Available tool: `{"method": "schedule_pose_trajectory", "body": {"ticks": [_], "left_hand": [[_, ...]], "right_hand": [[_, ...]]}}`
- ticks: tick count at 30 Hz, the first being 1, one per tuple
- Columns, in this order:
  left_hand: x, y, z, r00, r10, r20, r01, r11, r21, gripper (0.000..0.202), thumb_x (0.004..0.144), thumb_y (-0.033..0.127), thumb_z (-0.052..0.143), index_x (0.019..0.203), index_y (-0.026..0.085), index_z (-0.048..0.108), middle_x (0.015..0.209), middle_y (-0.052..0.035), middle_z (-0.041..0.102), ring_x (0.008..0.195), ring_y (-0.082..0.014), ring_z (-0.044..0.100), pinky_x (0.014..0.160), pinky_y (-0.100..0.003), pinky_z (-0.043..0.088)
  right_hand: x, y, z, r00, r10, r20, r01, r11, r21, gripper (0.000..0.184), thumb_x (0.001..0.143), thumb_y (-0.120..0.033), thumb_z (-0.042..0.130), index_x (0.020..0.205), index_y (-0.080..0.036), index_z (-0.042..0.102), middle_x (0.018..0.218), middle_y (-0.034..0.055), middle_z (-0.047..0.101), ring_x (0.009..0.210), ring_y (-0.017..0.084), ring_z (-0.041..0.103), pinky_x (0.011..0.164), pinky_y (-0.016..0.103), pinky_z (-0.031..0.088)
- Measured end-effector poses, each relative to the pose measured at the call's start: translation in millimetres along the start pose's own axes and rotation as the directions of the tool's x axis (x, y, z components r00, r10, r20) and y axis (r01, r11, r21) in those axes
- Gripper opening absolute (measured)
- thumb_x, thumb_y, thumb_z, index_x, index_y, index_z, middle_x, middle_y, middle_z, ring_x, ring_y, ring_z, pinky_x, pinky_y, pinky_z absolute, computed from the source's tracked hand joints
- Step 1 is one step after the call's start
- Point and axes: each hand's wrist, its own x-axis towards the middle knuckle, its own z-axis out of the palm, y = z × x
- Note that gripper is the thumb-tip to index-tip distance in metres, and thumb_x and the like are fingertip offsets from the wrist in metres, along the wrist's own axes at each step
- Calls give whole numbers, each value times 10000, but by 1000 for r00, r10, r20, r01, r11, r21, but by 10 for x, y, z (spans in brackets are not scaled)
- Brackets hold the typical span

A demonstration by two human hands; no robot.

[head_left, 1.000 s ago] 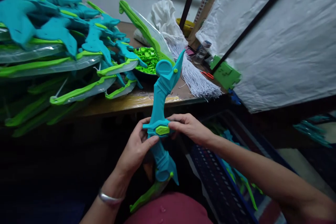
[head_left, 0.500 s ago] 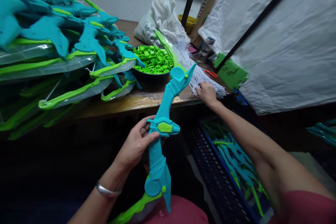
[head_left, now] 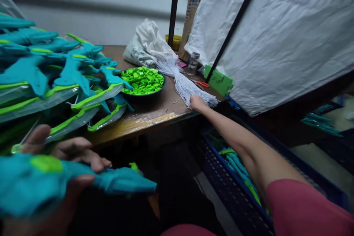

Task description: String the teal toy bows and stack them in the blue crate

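Note:
A turquoise toy bow (head_left: 124,181) with a lime-green plate at its middle is in my left hand (head_left: 80,155), low at the left and close to the camera. My fingers and thumb close around its limb; motion blurs the near end. On the table's front edge, my right hand (head_left: 196,102) has its fingers curled in at a fanned bundle of white strings (head_left: 182,83). The fingertips are turned away, so how many strings they grip is hidden. Beside the bundle stands a dark bowl (head_left: 143,97) full of small lime-green plastic pieces (head_left: 142,79).
Many turquoise and green toy bows (head_left: 69,72) are piled at the left of the table. Behind the strings are a white sack (head_left: 143,44), a clear jar (head_left: 193,62), orange scissors (head_left: 201,84) and a green foam block (head_left: 219,82). A blue crate (head_left: 229,188) holding bow parts stands below my right arm.
My left hand has swung the bow left and down, turning it from upright to nearly level. My right hand has closed at the string bundle. The camera view has shifted rightward and up.

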Motion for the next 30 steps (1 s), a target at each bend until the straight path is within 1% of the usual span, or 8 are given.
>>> {"method": "schedule_pose_trajectory", "body": {"ticks": [4, 8, 13, 17, 19, 21, 27, 30], "left_hand": [[-286, -391, 53, 995, -12, -103, 7, 999, -49, 768, 615, 238, 955, 1291, 392, 622, 789, 97, 638, 607, -132, 676, 623, -278, 657], [-539, -809, 104, 998, 18, -62, -25, 994, -110, 627, 669, 266, 921, 1199, 283, 586, 878, 59, 681, 681, -150, 713, 717, -337, 675], [-865, -1154, 102, 990, -141, 2, 141, 988, -61, 432, 738, 287, 869, 1019, 222, 548, 801, 32, 707, 751, -195, 753, 776, -362, 659], [-1070, -1260, -4, 940, -290, 181, 298, 955, -18, 308, 810, 343, 811, 969, 196, 592, 1048, -88, 761, 1003, -264, 747, 929, -441, 614], [-1139, -1257, -72, 882, -366, 296, 392, 919, -32, 345, 787, 394, 829, 972, 192, 619, 1134, -125, 754, 1064, -298, 727, 943, -448, 598], [-1193, -1242, -121, 832, -420, 362, 468, 882, -52, 380, 780, 433, 828, 1011, 200, 636, 1144, -122, 749, 1069, -311, 716, 932, -437, 590], [-1303, -1364, -114, 880, -381, 284, 435, 887, -156, 142, 928, 368, 672, 907, 242, 608, 806, -7, 664, 867, -238, 670, 959, -469, 541], [-1391, -1478, -122, 886, -323, 332, 405, 889, -215, 178, 937, 421, 649, 884, 265, 583, 677, 15, 592, 699, -220, 615, 810, -449, 553]], "right_hand": [[-4, 42, -54, 998, 55, -8, -54, 994, 96, 362, 809, -21, 596, 1134, -44, 754, 1115, 233, 732, 1098, 276, 693, 926, 287, 506], [-95, -18, -160, 998, 54, 12, -55, 977, 208, 328, 858, -79, 507, 1080, 11, 732, 833, 182, 725, 749, 209, 686, 718, 267, 517], [-865, -343, 39, 971, -231, 67, 188, 901, 392, 230, 870, -133, 500, 987, -103, 695, 755, 48, 665, 620, 116, 559, 614, 211, 444], [-2015, -647, 436, 701, -713, 28, 520, 537, 665, 115, 830, -127, 542, 837, -163, 650, 761, 15, 645, 677, 119, 566, 639, 220, 414], [-2532, -769, 630, 568, -823, -3, 602, 413, 684, 137, 867, -139, 506, 866, -169, 640, 807, 34, 658, 710, 139, 580, 667, 248, 430], [-2891, -847, 787, 504, -863, -10, 662, 380, 646, 150, 884, -139, 476, 883, -161, 624, 827, 61, 655, 726, 164, 580, 683, 282, 441], [-3050, -792, 846, 474, -866, 160, 453, 395, 799, 110, 891, -128, 571, 873, -176, 669, 826, 13, 650, 738, 126, 575, 696, 240, 430], [-2907, -811, 820, 707, -687, 167, 245, 460, 853, 171, 970, -232, 578, 858, -175, 694, 853, 10, 656, 791, 114, 595, 756, 227, 444]]}}
